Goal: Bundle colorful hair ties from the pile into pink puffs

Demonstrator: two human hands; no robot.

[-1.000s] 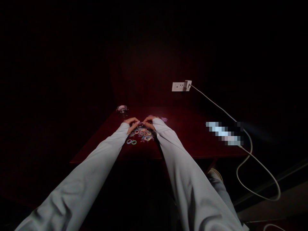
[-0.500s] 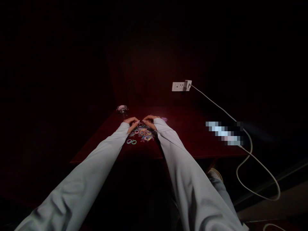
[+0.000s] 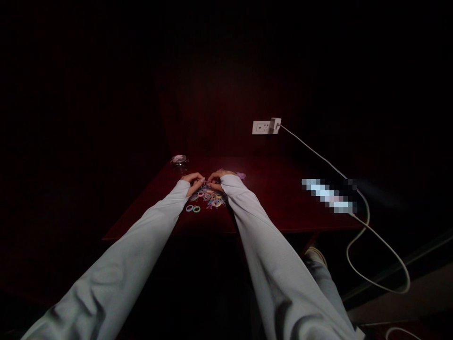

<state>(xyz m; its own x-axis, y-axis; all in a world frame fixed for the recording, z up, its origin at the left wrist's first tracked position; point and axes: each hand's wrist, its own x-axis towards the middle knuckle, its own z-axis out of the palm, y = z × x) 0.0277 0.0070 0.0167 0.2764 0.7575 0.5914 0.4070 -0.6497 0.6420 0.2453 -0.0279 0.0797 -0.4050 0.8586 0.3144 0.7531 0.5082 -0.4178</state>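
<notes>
The left hand (image 3: pixel 193 181) and right hand (image 3: pixel 216 177) nearly meet above the counter (image 3: pixel 276 208), fingers curled inward; I cannot tell what they grasp. The colourful band pile (image 3: pixel 211 195) lies at the right hand's six o'clock, two rings (image 3: pixel 193 208) at the pile's eight.

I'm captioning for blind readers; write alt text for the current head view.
Left hand and right hand close together at a colorful pile of small bands on a dark red table; anything held is unclear. A jar stands behind, left; a wall socket shows right.
</notes>
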